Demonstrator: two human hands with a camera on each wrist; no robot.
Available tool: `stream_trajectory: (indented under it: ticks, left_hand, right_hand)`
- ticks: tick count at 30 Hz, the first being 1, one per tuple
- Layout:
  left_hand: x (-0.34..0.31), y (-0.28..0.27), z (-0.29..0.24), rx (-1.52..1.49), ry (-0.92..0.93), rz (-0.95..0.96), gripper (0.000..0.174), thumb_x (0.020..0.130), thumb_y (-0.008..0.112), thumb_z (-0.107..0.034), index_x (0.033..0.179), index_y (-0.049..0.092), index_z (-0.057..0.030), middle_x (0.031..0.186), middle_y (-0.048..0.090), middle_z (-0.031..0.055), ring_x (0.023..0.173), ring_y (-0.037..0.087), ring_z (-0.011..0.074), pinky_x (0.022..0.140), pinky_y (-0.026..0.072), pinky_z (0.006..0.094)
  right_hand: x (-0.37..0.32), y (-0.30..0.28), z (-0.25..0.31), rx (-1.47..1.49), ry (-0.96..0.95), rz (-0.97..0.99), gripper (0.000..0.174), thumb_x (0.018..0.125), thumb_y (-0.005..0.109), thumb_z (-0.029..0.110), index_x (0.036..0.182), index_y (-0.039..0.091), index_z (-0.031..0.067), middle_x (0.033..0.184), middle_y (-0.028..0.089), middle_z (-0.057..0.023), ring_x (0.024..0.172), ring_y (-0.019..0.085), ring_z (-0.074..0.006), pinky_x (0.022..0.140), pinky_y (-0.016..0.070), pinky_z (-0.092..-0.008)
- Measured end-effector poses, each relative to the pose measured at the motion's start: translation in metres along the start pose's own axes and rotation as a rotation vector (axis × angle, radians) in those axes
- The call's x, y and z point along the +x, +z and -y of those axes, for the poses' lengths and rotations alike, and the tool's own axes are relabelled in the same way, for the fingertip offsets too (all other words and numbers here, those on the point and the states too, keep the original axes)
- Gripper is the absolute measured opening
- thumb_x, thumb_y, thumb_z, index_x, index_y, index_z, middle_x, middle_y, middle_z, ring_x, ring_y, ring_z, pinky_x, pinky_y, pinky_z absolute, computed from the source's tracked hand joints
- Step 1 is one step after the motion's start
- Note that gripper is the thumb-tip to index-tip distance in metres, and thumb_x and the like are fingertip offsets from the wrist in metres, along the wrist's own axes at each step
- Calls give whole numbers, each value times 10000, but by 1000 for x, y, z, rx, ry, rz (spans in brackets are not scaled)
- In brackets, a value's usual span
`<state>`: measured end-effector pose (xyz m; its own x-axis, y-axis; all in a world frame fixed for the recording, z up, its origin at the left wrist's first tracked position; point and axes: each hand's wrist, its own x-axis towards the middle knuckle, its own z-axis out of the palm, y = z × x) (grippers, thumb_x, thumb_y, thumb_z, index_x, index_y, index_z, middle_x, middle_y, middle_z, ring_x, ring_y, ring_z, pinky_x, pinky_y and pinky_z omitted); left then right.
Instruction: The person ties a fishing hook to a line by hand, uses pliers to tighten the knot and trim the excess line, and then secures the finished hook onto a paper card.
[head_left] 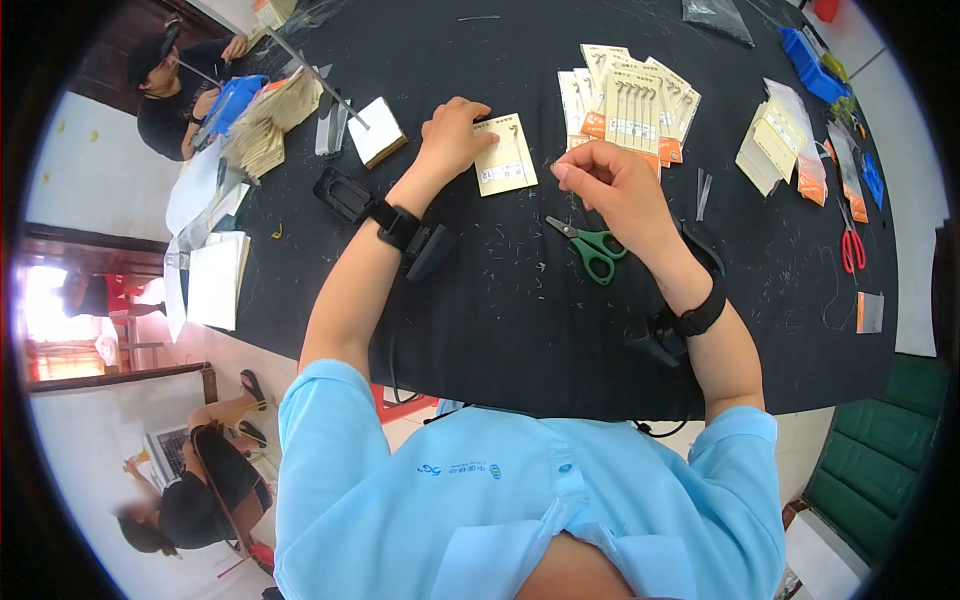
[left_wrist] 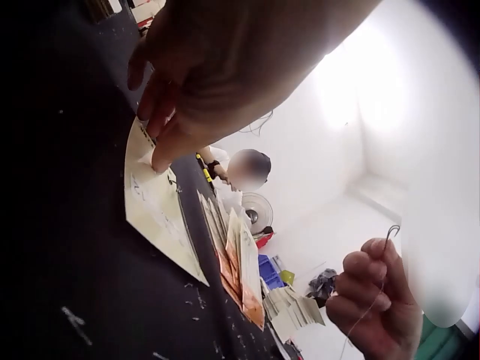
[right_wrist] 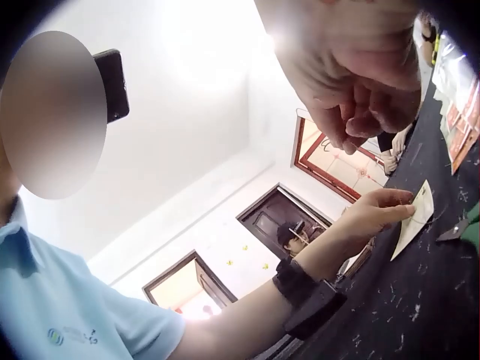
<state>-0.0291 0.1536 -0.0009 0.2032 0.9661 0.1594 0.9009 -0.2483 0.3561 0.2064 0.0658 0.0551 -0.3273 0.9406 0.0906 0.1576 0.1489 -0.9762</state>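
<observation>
My left hand [head_left: 455, 135] is at the upper left edge of a cream hook card [head_left: 507, 172], its thumb on the card's face and its other fingers by the edge. One dark fish hook [left_wrist: 173, 180] shows on that card in the left wrist view. Raised to the right of the card, my right hand [head_left: 615, 185] pinches another fish hook [left_wrist: 392, 231] between thumb and fingertips. A thin line [left_wrist: 360, 321] trails down from it. Green-handled scissors [head_left: 597, 255] lie just below the right hand, their blades pointing toward the card.
A fanned pile of hook-filled cards [head_left: 632, 100] lies beyond my right hand. At right are more cards [head_left: 770, 145], red-handled scissors [head_left: 852, 250] and a blue tray [head_left: 812, 65]. A white block [head_left: 377, 130] and stacked cards [head_left: 255, 135] sit left. Line scraps litter the black cloth [head_left: 480, 330].
</observation>
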Motion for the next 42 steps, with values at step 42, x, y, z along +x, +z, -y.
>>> stream_trajectory:
  ticks: [42]
  left_hand:
    - [-131,-9,-46,-1674,-586,266,281,933,559,-229,1139,512,-44,1062,553,72,994,584,165,868,503,355]
  right_hand:
    - [-6,41,-18,540,142,189,197,893,627,179,989,623,7,817,626,-19,677,501,-37,657,421,-192]
